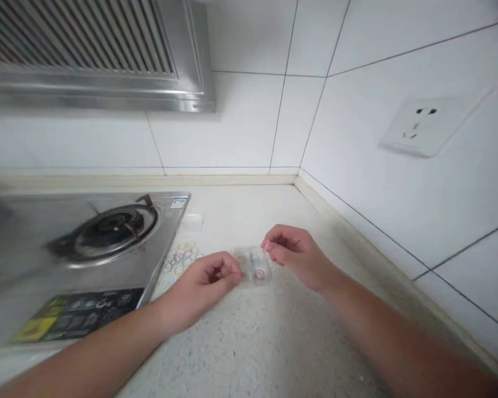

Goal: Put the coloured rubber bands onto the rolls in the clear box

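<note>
A small clear compartment box (252, 283) sits on the counter between my hands, with a pinkish-red band (259, 274) in its near right compartment. My left hand (209, 278) is closed, with thumb and fingertips pinching the box's left edge. Over the box's far right corner, my right hand (292, 251) pinches a tiny pinkish-white band, blurred at the fingertips. To the left of my left hand, several thin coloured elastic bands (180, 258) lie loosely spread on the counter. Behind them rests a clear plastic lid or tray (192, 222).
On the left, a steel gas hob (166, 243) with a black burner (114, 226) borders the speckled counter (249, 342). A range hood (108, 91) hangs above it. White tiled walls meet in the corner, with a socket (417, 126) at right.
</note>
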`<control>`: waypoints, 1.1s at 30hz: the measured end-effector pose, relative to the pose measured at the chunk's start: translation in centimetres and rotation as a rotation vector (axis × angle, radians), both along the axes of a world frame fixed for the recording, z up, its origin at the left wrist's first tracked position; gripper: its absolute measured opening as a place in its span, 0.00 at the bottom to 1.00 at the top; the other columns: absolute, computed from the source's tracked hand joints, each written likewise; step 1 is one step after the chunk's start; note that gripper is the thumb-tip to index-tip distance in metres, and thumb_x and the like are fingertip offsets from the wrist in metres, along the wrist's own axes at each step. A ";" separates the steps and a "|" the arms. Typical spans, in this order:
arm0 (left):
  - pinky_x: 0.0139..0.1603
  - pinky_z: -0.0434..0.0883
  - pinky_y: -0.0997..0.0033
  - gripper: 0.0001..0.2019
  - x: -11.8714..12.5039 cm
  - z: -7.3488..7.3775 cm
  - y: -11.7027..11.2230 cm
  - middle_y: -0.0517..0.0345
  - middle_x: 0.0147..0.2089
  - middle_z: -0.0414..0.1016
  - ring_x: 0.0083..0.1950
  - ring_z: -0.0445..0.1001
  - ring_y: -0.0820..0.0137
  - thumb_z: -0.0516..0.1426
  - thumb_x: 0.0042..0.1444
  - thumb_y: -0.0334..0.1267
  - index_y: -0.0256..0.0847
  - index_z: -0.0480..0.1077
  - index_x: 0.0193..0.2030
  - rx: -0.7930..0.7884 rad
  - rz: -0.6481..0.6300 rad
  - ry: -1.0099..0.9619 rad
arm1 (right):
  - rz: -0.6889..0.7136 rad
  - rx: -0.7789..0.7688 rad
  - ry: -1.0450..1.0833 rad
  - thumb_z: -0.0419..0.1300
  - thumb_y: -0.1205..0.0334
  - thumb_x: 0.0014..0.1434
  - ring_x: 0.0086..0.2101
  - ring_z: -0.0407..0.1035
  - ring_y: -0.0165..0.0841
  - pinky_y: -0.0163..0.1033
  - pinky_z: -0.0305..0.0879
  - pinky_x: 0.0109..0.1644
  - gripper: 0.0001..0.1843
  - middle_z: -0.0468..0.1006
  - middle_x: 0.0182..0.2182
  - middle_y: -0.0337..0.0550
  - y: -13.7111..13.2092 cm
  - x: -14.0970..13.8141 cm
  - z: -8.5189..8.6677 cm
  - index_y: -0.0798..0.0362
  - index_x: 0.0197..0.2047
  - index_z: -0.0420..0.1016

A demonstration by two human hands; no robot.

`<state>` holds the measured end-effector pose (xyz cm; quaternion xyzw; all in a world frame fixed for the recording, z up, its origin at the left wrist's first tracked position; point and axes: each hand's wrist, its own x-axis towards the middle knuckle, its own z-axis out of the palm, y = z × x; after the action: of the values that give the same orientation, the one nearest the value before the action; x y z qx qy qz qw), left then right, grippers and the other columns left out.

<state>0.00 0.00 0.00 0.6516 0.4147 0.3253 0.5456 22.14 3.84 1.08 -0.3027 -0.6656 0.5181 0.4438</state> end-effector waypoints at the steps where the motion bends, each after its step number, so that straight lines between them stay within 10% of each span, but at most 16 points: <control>1: 0.25 0.51 0.76 0.12 0.0 0.0 0.0 0.66 0.25 0.58 0.24 0.53 0.79 0.57 0.59 0.44 0.36 0.66 0.35 -0.003 0.005 -0.004 | 0.000 0.001 0.002 0.62 0.62 0.59 0.23 0.57 0.23 0.31 0.52 0.26 0.07 0.67 0.22 0.34 0.1 0.0 0.0 0.56 0.31 0.73; 33: 0.24 0.50 0.77 0.11 -0.1 -0.3 0.0 0.67 0.23 0.58 0.22 0.52 0.79 0.58 0.59 0.45 0.37 0.67 0.36 -0.025 0.016 -0.001 | -0.003 -0.013 0.042 0.64 0.61 0.58 0.22 0.54 0.22 0.31 0.48 0.24 0.08 0.65 0.20 0.33 0.2 0.0 0.1 0.56 0.31 0.72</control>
<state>-0.07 -0.01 -0.29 0.6414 0.4238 0.3248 0.5510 22.16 4.02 1.14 -0.2955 -0.6522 0.5280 0.4567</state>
